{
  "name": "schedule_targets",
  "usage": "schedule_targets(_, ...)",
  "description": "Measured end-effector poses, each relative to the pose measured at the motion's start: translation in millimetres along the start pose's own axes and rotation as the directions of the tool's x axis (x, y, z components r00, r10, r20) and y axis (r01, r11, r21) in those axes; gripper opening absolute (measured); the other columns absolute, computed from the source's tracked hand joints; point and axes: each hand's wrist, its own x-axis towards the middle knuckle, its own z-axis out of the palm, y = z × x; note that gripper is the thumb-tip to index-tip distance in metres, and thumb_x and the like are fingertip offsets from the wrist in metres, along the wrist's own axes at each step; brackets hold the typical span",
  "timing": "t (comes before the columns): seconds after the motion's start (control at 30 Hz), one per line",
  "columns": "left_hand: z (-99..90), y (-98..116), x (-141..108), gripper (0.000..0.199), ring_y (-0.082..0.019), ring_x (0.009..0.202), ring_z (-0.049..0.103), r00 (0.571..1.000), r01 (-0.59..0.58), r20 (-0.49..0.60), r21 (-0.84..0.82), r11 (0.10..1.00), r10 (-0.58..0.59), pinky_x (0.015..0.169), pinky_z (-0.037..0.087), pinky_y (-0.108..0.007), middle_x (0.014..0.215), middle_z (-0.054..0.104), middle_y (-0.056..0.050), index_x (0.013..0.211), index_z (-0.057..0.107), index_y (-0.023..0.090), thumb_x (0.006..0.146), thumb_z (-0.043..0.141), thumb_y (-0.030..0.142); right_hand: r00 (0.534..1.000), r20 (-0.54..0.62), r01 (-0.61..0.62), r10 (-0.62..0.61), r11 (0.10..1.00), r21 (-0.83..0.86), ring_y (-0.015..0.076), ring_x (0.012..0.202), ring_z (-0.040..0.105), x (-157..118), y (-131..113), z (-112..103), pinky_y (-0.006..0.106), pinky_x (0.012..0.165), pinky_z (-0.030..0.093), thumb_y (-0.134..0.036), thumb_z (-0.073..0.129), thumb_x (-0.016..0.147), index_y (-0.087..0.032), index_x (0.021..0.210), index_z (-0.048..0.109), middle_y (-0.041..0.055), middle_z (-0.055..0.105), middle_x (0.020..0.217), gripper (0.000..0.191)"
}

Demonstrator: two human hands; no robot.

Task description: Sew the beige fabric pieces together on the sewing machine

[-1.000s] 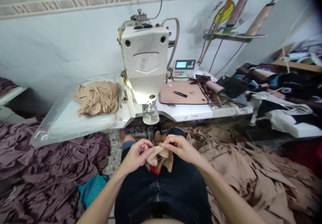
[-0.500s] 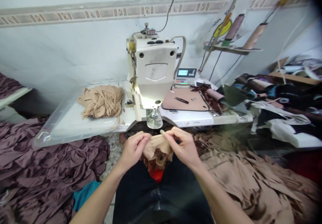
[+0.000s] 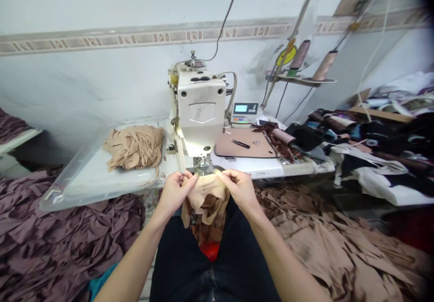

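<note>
A piece of tan fabric (image 3: 207, 195) is stretched between my two hands, its upper edge level with the front of the sewing machine (image 3: 200, 112). My left hand (image 3: 175, 192) pinches its left corner, thumb on top. The right corner is pinched in my right hand (image 3: 238, 188). Folds of the cloth hang down between my knees. Just beyond the fingers is the presser foot (image 3: 204, 162), with the metal plate under it partly covered by the cloth and hands. Whether the fabric lies under the foot, I cannot tell.
Left of the machine, a bunched tan cloth pile (image 3: 134, 147) rests on a clear plastic sheet (image 3: 76, 180). Thread snips (image 3: 240, 144) lie on a pinkish mat (image 3: 225, 146) at right. Purple-brown fabric (image 3: 111, 234) heaps on the left; tan fabric (image 3: 315, 234) on the right.
Both hands have carried the tan fabric forward to the machine's needle area, so its edge now overlaps the metal plate. The camera view has tilted up slightly.
</note>
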Motion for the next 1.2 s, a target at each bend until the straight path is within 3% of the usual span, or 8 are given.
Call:
schedule_targets(0.1,4.1,4,7,0.041,-0.01,0.051,0.041,1.0,0.018,-0.011,-0.07,0.997,-0.019,0.053,0.031,-0.022,0.057,0.044,0.009,0.089,0.06,0.02,0.08,0.082,0.053,1.0,-0.021,0.014,-0.014,1.0,-0.001,0.0159,0.06,0.049,7,3,0,0.029,0.058,0.038,-0.048,0.076,0.089,-0.017,0.068,0.07,0.0,0.06,0.064,0.038)
schedule_targets(0.27,7.4,4,21,0.034,-0.011,0.052,0.041,0.995,-0.071,-0.075,0.008,0.997,0.072,0.054,0.032,-0.022,0.061,0.045,0.009,0.093,0.06,0.019,0.082,0.081,0.044,0.998,-0.041,0.04,-0.041,0.999,-0.026,0.0166,0.061,0.05,19,6,-1,0.029,0.059,0.038,-0.051,0.075,0.089,-0.017,0.068,0.071,-0.0002,0.059,0.063,0.04)
schedule_targets(0.47,10.6,-1,33,0.036,-0.009,0.046,0.033,0.997,-0.072,-0.015,-0.068,0.995,0.072,0.051,0.027,-0.022,0.055,0.04,0.012,0.095,0.057,0.021,0.085,0.081,0.046,0.997,-0.04,0.06,-0.062,0.997,-0.047,0.0174,0.063,0.054,28,9,-5,0.029,0.061,0.041,-0.051,0.075,0.09,-0.017,0.067,0.069,0.0007,0.063,0.065,0.041)
schedule_targets(0.67,10.7,-12,29,0.04,-0.012,0.054,0.049,0.994,-0.086,-0.078,-0.083,0.993,0.08,0.054,0.037,-0.023,0.064,0.052,0.007,0.097,0.06,0.02,0.087,0.079,0.055,0.999,-0.042,-0.017,0.018,1.0,0.02,0.0175,0.062,0.056,21,23,-4,0.029,0.061,0.044,-0.06,0.079,0.087,-0.016,0.071,0.073,0.001,0.066,0.066,0.047)
schedule_targets(0.8,-2.9,-33,19,0.042,-0.013,0.063,0.054,0.991,-0.093,-0.102,-0.061,0.994,0.086,0.061,0.042,-0.023,0.07,0.057,0.004,0.097,0.061,0.019,0.092,0.074,0.058,0.994,-0.112,-0.006,0.007,1.0,0.003,0.0202,0.069,0.062,1,40,-6,0.03,0.066,0.05,-0.063,0.079,0.086,-0.016,0.081,0.077,0.0046,0.073,0.076,0.047)
schedule_targets(0.93,-35.5,-61,10,0.043,-0.011,0.054,0.041,0.981,-0.102,-0.149,0.154,0.983,0.125,0.057,0.032,-0.022,0.058,0.042,0.01,0.091,0.065,0.018,0.089,0.078,0.058,0.969,-0.246,-0.006,0.004,1.0,-0.007,0.0165,0.058,0.054,-39,47,1,0.028,0.057,0.045,-0.063,0.073,0.093,-0.018,0.079,0.075,0.0015,0.066,0.067,0.047)
schedule_targets(1.07,-58.9,-72,8,0.046,-0.011,0.054,0.042,0.973,-0.078,-0.21,0.097,0.992,0.097,0.058,0.034,-0.022,0.058,0.046,0.009,0.091,0.068,0.017,0.084,0.083,0.059,0.996,-0.086,-0.026,0.032,0.997,0.072,0.0194,0.065,0.06,-67,39,30,0.03,0.059,0.049,-0.069,0.06,0.1,-0.018,0.081,0.077,0.0064,0.069,0.075,0.057)
schedule_targets(1.2,-52.6,-68,1,0.048,-0.015,0.067,0.06,0.98,-0.031,-0.198,-0.022,0.999,0.026,0.067,0.046,-0.024,0.074,0.068,0.0,0.093,0.073,0.016,0.083,0.083,0.062,0.986,0.149,-0.097,0.072,0.982,0.165,0.021,0.07,0.061,-64,26,61,0.03,0.063,0.053,-0.081,0.062,0.092,-0.02,0.094,0.077,0.0039,0.066,0.076,0.063)
